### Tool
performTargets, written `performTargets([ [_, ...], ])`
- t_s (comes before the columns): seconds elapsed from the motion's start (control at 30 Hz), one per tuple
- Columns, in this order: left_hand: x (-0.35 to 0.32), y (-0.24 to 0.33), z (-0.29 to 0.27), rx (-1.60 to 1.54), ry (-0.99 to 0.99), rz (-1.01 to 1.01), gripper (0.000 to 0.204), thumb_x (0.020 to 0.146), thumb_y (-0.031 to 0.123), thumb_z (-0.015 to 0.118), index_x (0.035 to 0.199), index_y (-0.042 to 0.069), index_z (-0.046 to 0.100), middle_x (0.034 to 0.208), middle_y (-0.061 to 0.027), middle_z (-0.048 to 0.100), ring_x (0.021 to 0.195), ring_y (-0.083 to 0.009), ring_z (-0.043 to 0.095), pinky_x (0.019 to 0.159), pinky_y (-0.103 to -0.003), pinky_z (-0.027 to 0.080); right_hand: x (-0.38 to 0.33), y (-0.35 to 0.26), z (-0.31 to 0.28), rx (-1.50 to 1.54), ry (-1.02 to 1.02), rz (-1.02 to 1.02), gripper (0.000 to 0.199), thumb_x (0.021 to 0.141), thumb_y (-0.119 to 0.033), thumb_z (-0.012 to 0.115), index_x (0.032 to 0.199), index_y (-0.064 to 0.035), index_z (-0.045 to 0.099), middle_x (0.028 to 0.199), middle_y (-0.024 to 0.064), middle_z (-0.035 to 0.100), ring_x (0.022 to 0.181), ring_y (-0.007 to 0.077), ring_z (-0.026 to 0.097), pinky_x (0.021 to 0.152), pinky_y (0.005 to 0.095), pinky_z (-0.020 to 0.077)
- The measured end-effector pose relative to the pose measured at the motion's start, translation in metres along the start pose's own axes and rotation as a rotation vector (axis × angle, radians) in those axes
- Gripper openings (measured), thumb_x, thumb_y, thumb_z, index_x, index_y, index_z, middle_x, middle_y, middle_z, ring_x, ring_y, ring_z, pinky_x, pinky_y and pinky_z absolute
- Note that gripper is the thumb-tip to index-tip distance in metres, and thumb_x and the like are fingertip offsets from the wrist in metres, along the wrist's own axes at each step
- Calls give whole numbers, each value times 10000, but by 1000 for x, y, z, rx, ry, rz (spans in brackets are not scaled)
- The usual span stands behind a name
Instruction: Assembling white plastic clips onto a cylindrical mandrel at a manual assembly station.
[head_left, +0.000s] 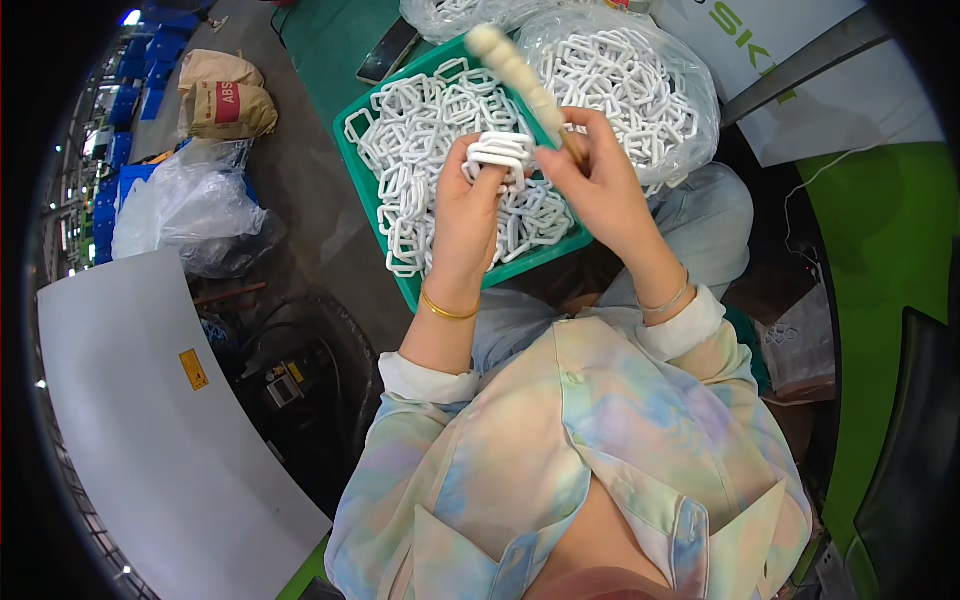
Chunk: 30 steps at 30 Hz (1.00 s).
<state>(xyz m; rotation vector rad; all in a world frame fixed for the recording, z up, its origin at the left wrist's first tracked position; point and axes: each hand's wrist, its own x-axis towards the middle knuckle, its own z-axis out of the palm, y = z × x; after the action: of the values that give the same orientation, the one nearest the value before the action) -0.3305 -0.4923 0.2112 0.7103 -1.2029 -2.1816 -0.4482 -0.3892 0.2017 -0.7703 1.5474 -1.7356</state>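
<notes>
My left hand (pixel 466 212) is closed round a small stack of white plastic links (pixel 500 150), rounded oblong rings lying one on another. Just to its right, my right hand (pixel 605 185) grips a stick with cream-coloured round lumps along it (pixel 515 75), which slants up and to the left. The lower end of the stick is partly hidden by the fingers. Both hands are over a green plastic crate (pixel 357 160) filled with loose white links (pixel 415 130). What my right fingertips touch beside the stack is hard to make out.
Right of the crate stands a clear plastic bag (pixel 690 75) full of links. A dark phone (pixel 388 50) lies beyond the crate. Leftward are a grey panel (pixel 130 400), crumpled plastic sheeting (pixel 190 205) and brown sacks (pixel 232 105). A metal post (pixel 800 68) rises at right.
</notes>
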Motion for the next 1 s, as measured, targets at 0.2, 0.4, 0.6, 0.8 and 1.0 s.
performTargets([
  [0.2, -6, -4, 16, 373, 1, 289, 162, 947, -11, 564, 1104, 17, 536, 1000, -63, 608, 939, -144, 595, 828, -284, 488, -13, -7, -3, 11, -146, 4, 392, 924, -80, 686, 1253, -10, 483, 847, -50, 547, 711, 7, 438, 615, 188, 364],
  [0.4, -6, 12, 23, 1258, -34, 778, 252, 797, -61, 607, 1037, 13, 586, 992, -150, 609, 917, -340, 609, 820, -392, 490, -21, -20, -8, -298, -42, -34, 331, 919, -40, 655, 1206, -8, 494, 888, -31, 549, 737, 18, 429, 643, 189, 370],
  [0.6, 5, 7, 18, 1073, 5, 647, 318, 793, -102, 519, 1085, 0, 591, 965, -165, 616, 896, -376, 613, 790, -434, 491, -33, -21, -2, -56, 6, -91, 213, 978, -91, 608, 1166, -11, 545, 827, -29, 524, 703, 40, 409, 622, 215, 366],
  [0.8, 8, 2, 25, 699, 132, 501, 303, 865, -115, 437, 1106, -7, 587, 980, -103, 639, 877, -220, 630, 780, -329, 503, -57, 4, -4, -334, 34, -109, 243, 1070, -207, 452, 1110, -14, 595, 681, 22, 448, 649, 87, 413, 608, 263, 372],
  [1.0, 9, -10, 38, -109, 71, 135, 246, 981, 18, 425, 1197, -4, 540, 979, -95, 627, 822, -135, 615, 692, -245, 509, -57, 8, -8, -58, 82, 7, 275, 990, -112, 600, 1232, -12, 514, 869, -26, 494, 777, 54, 436, 684, 224, 383],
])
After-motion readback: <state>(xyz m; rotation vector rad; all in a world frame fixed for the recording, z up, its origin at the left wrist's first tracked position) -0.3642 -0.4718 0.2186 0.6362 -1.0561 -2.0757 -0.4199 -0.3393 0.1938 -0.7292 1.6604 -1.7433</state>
